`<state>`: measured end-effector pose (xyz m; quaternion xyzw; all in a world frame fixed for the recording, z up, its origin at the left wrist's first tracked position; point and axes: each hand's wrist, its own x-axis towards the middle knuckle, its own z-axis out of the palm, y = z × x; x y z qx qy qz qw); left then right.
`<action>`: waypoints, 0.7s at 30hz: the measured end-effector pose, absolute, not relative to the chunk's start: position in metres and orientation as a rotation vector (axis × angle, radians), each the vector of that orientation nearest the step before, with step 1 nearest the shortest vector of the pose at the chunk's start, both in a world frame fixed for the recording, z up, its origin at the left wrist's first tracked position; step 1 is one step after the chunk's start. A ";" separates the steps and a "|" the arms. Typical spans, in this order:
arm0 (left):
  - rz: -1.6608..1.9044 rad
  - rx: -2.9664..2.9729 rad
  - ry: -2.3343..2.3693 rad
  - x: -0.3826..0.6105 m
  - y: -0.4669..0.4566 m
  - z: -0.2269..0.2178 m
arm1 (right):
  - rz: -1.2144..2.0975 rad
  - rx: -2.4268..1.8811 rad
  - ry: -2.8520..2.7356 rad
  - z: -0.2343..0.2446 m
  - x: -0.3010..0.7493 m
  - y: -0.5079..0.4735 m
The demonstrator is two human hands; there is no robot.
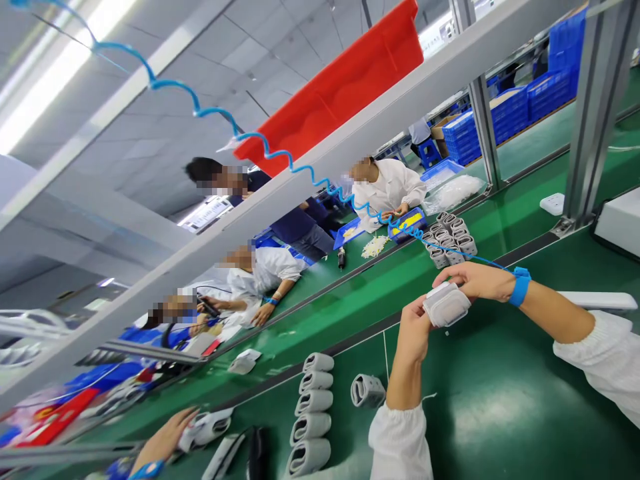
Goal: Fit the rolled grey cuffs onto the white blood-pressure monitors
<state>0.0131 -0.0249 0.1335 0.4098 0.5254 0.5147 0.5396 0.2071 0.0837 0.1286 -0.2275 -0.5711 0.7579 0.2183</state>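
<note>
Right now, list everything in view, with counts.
padded fabric cuff: 1, grey, held right of centre
rolled cuffs: 6, grey, on the green bench, lower centre
cuff cluster: about a dozen, grey, farther along the bench
coiled cord: 1, blue, looping across the view
bin: 1, red, on overhead rail
crates: many, blue, stacked far off
co-workers: at least 4, white coats and navy, across the bench
left hand: 1, bare, on the cuff
right hand: 1, bare, on the cuff
wrist strap: 1, blue, right wrist
</note>
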 end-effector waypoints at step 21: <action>1.574 1.371 1.419 0.022 0.001 0.016 | 0.757 -1.199 -1.797 0.125 0.219 0.159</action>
